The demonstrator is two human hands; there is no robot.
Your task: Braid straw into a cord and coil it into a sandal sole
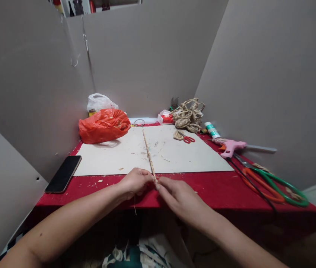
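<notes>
A thin braided straw cord runs from the white board toward me, its near end between my two hands. My left hand is closed, pinching the cord from the left, and a loose strand hangs below it. From the right, my right hand pinches the same near end with thumb and fingers. The fingertips of both hands nearly meet there and hide the very tip of the cord. Small straw scraps lie on the board around the cord.
A black phone lies at left, near an orange plastic bag. Coiled straw rope and red-handled scissors are at back right. A pink glue gun and large shears lie along the red cloth's right side. Grey panels surround the table.
</notes>
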